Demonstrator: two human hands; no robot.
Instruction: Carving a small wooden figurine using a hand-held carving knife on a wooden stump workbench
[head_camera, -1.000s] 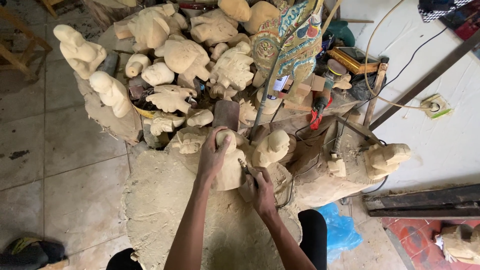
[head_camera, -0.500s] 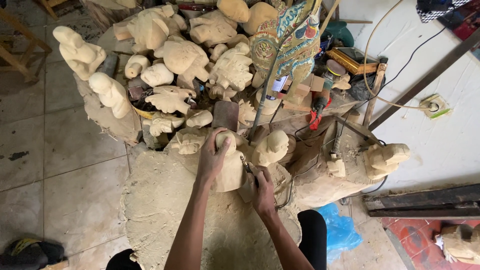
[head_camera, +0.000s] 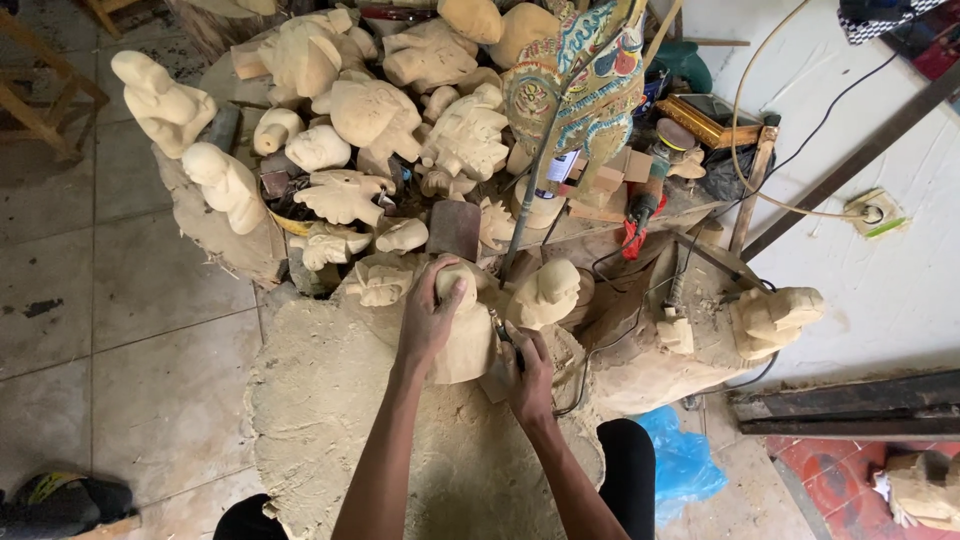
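Note:
My left hand (head_camera: 432, 318) grips a pale unfinished wooden carving (head_camera: 466, 340) from above, holding it down on a sawdust-covered mat (head_camera: 320, 400). My right hand (head_camera: 527, 370) is closed around a small carving tool (head_camera: 501, 330) whose tip touches the carving's right side. Both forearms reach in from the bottom of the view. Part of the carving is hidden under my left palm.
Several pale carved figures (head_camera: 370, 110) crowd a work surface behind. A painted colourful figure on a stick (head_camera: 580, 90) stands upright. A round carved head (head_camera: 548, 292) lies to the right, another carving (head_camera: 775, 315) farther right. Cables, a wall socket (head_camera: 868, 212), blue plastic (head_camera: 680, 462), tiled floor left.
Nearly nothing differs; my right hand with the tool has shifted slightly against the carving while my left hand keeps its hold.

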